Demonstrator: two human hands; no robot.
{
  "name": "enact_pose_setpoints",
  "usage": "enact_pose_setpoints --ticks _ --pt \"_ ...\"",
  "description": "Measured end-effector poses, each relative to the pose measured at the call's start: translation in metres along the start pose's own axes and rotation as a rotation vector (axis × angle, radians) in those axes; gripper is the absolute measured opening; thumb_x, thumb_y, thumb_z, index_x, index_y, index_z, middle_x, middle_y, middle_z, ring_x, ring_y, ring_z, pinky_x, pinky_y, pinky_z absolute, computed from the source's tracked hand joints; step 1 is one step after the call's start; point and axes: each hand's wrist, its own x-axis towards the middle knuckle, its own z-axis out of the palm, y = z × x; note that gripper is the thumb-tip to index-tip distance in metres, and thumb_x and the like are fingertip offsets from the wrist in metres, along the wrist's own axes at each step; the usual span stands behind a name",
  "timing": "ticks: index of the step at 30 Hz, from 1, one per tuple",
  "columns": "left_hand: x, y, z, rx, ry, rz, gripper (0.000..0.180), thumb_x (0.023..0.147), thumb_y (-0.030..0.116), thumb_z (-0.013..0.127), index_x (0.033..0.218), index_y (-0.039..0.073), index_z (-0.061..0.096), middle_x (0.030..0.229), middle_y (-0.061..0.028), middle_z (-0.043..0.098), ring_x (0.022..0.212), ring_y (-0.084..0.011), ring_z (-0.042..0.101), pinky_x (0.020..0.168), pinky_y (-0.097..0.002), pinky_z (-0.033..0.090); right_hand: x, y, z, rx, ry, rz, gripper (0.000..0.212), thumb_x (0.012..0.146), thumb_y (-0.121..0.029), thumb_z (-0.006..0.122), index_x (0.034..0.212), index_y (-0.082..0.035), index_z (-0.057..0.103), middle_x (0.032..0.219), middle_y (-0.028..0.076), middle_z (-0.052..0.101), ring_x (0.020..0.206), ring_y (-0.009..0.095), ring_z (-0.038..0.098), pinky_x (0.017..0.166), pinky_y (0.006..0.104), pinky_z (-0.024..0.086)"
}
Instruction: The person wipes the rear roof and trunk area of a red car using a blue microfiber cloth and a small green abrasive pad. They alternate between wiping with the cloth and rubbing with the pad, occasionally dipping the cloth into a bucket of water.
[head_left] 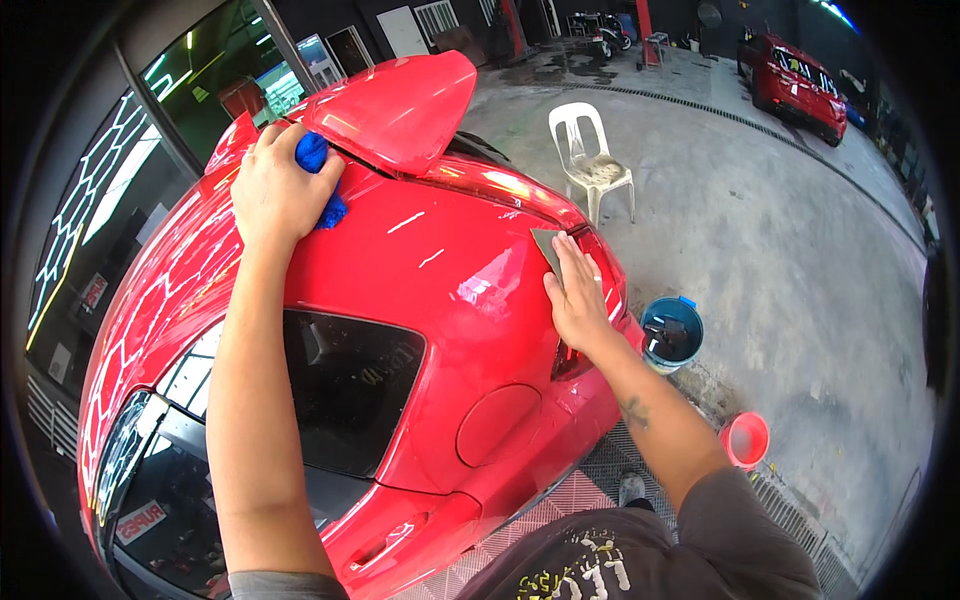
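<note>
Right hand (577, 300): open, fingers extended together, laid over a grey-green sheet (545, 246) on the red car (370, 262), near its tail edge. Sheet's exposed corner points far left; visible strip slants near-right to far-left, remainder covered. Left hand (275, 190), farther left: curled around bunched blue cloth (311, 152), lengthwise near to far, beside the spoiler (400, 115).

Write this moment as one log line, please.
left hand: holding blue cloth | right hand: flat over grey-green sheet at rear corner of red car | nearby: blue bucket, pink bucket, white chair
</note>
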Motion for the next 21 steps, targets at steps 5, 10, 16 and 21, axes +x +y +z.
enact_pose_setpoints --ticks 5,10,16,21 --pt "-0.003 -0.002 0.004 0.031 -0.025 -0.014 0.051 0.088 0.044 0.078 0.124 0.007 0.078 0.126 -0.0140 0.074 0.115 -0.0401 0.073 0.099 -0.0506 0.058 -0.012 0.025 -0.004 -0.015 -0.021 -0.171 0.068 0.110 -0.020 0.055 0.170 0.002 0.032 0.178 0.024 0.032 0.168 0.038 0.028 0.134 0.0586 0.016" --pt "0.003 -0.004 0.004 0.066 -0.025 -0.025 0.052 0.087 0.043 0.080 0.124 0.007 0.077 0.124 -0.0143 0.073 0.117 -0.0391 0.072 0.100 -0.0500 0.058 0.029 0.040 -0.030 0.040 -0.163 -0.270 0.075 0.104 -0.015 0.061 0.171 0.001 0.031 0.180 0.023 0.031 0.168 0.037 0.028 0.133 0.0601 0.015" --pt "0.004 0.007 0.011 -0.012 -0.023 -0.062 0.039 0.091 0.039 0.079 0.111 0.006 0.075 0.112 -0.0148 0.071 0.106 -0.0412 0.073 0.092 -0.0489 0.056 0.061 0.070 -0.045 0.066 -0.242 -0.460 0.084 0.096 -0.016 0.071 0.170 0.001 0.034 0.179 0.020 0.033 0.168 0.035 0.029 0.133 0.0591 0.017" --pt "-0.001 0.001 0.004 0.046 0.004 0.001 0.039 0.091 0.038 0.079 0.110 0.004 0.074 0.113 -0.0148 0.071 0.105 -0.0406 0.073 0.092 -0.0470 0.056 0.089 0.110 -0.071 0.041 -0.487 -0.675 0.085 0.093 -0.015 0.074 0.169 -0.002 0.037 0.179 0.019 0.035 0.167 0.034 0.031 0.132 0.0584 0.022"
